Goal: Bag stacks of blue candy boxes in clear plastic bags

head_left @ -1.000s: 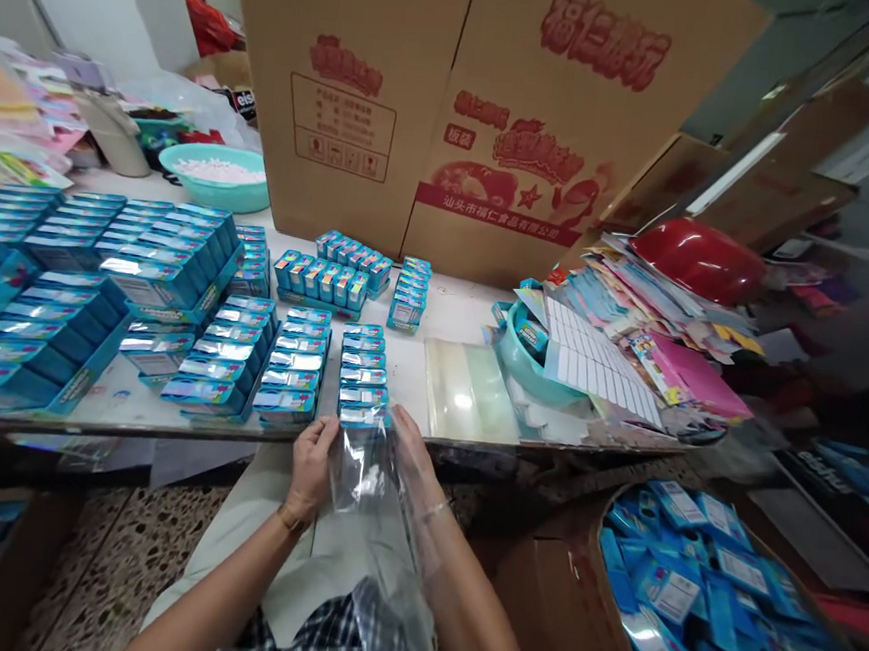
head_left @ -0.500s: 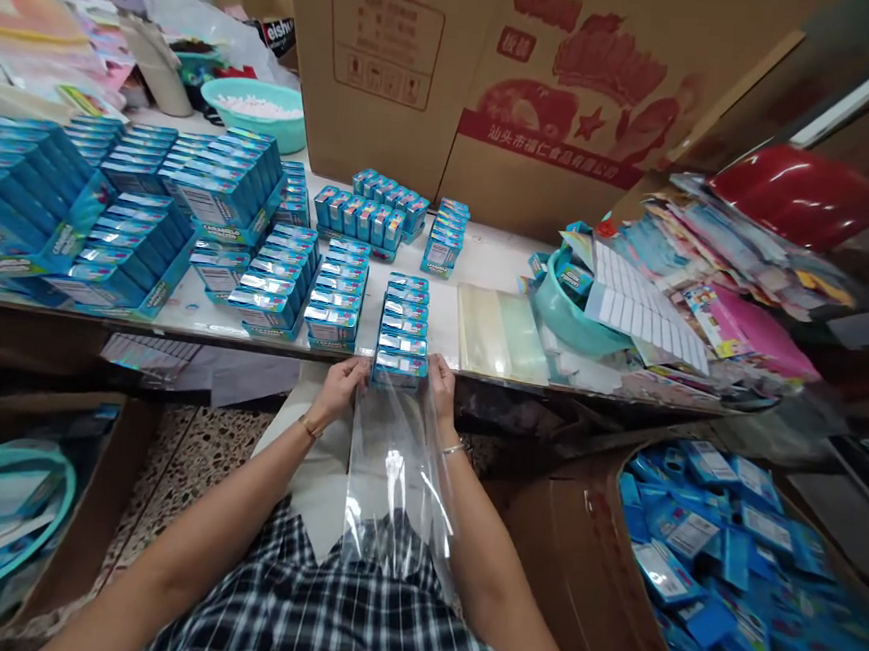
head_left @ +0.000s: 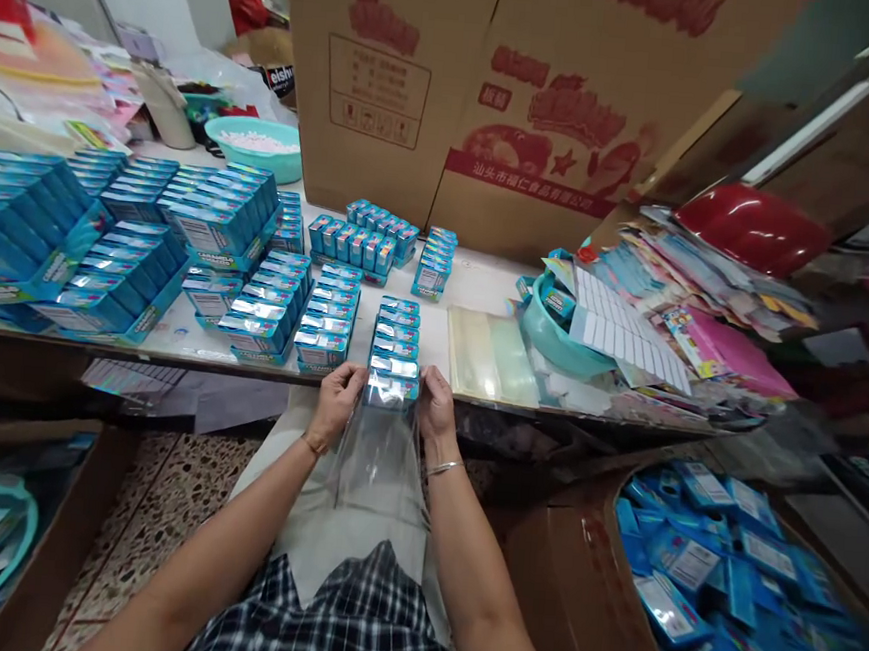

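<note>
A clear plastic bag (head_left: 375,461) hangs from the table edge over my lap, its mouth around the near end of a row of small blue boxes (head_left: 396,335). My left hand (head_left: 340,395) pinches the bag's left edge beside the nearest box. On the other side, my right hand (head_left: 435,402) pinches the right edge of the bag. The row's far end lies on the white table, outside the film. Just left stands another row of blue boxes (head_left: 328,317). A stack of flat clear bags (head_left: 488,355) lies to the right.
Stacked blue box packs (head_left: 130,271) fill the table's left side. A turquoise bowl (head_left: 564,346) with cards stands right, and a large carton (head_left: 393,92) rises behind. Below right, an open carton (head_left: 573,567) holds many loose blue boxes. A turquoise basin (head_left: 22,544) sits lower left.
Both hands have drawn the bag's mouth further over the near boxes. The bag's lower end has moved away from my shirt toward the table. The camera view has shifted slightly.
</note>
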The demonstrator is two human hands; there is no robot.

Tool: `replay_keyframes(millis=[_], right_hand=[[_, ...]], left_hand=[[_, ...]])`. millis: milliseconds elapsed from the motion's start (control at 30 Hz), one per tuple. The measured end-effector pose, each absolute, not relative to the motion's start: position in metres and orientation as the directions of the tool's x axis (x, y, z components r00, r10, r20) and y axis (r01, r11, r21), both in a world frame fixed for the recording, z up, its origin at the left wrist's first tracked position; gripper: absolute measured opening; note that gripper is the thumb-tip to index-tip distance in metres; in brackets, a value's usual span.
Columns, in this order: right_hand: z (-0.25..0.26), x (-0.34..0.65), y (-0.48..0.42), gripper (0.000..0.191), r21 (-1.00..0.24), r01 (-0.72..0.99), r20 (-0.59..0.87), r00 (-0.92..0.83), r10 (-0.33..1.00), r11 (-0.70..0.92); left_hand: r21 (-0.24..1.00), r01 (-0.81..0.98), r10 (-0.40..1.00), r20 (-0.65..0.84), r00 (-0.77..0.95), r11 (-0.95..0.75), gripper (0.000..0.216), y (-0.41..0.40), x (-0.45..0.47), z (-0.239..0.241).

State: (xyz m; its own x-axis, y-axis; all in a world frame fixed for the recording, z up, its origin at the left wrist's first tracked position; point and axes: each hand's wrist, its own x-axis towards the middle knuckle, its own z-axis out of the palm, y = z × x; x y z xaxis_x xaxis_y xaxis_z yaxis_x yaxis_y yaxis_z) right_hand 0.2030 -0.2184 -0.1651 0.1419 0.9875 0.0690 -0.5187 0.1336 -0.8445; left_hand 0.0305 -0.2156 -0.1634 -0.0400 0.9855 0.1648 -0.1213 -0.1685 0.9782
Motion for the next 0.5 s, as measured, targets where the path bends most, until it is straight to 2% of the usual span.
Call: replay_keyframes(millis=[67,167,267,333,500], right_hand=[[-0.16,0.207,-0.215,0.032,-0.842,-0.522,0.107,0.092,0.99,0.139],[-0.155,0.213,-0.213,0.032,-0.894,-0.424,0.125,0.074,0.989,0.144],[-0.15,0.22,-0.216,0.032,-0.96,-0.237,0.14,0.063,0.988,0.151],[-0.148,0.226,-0.219,0.035,-0.982,-0.131,0.135,-0.005,0.991,0.134],[-0.142,0.24,-0.221,0.036,-0.997,-0.053,0.073,-0.181,0.981,0.064]], left_hand=[[0.967,-0.24,0.996,0.087,0.018,-0.08,0.028,-0.213,0.029,-0.157],[0.939,-0.344,0.998,0.026,0.057,-0.004,0.029,-0.212,0.027,-0.153],[0.936,-0.35,0.998,0.032,0.048,-0.013,0.031,-0.21,0.026,-0.154],[0.938,-0.344,0.998,0.042,0.039,-0.026,0.031,-0.209,0.026,-0.156],[0.916,-0.4,0.999,0.015,0.05,0.006,0.027,-0.207,0.024,-0.157]])
